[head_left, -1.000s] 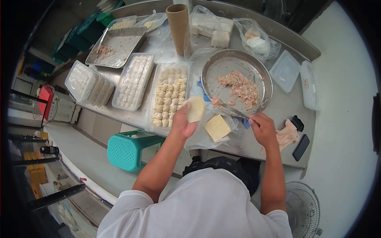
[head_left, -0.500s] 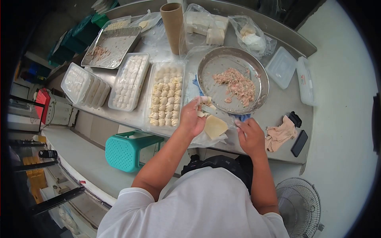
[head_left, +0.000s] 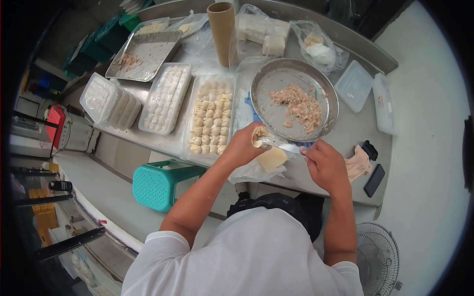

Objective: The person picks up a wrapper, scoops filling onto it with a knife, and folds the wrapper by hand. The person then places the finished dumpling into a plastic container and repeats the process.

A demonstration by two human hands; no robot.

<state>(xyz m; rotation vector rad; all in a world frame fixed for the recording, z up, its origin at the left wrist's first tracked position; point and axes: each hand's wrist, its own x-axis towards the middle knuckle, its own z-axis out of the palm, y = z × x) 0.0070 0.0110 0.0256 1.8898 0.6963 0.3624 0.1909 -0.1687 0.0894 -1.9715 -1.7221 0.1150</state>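
My left hand (head_left: 243,148) is closed round a dumpling wrapper (head_left: 260,132) that is cupped upward near the pan's front edge. A flat metal spreader (head_left: 287,146) is gripped by its end in my right hand (head_left: 327,165), and its tip reaches into the wrapper. Whatever filling lies inside is mostly hidden. Just below the hands, square yellowish wrappers (head_left: 272,160) lie on plastic at the table edge. Behind them stands a round metal pan (head_left: 257,84) with minced filling (head_left: 300,106) in it. Left of my left hand, a plastic tray holds rows of dumplings (head_left: 212,123).
Farther left are a box of whitish dumplings (head_left: 165,101), stacked containers (head_left: 106,101) and a metal tray (head_left: 163,47). A cardboard tube (head_left: 222,34) stands at the back. A phone (head_left: 374,180) and cloth (head_left: 359,164) lie right. A green stool (head_left: 155,186) stands below.
My left hand has turned and drawn the wrapper into a cup. My right hand has brought the spreader's tip into it. The whole view has shifted slightly.
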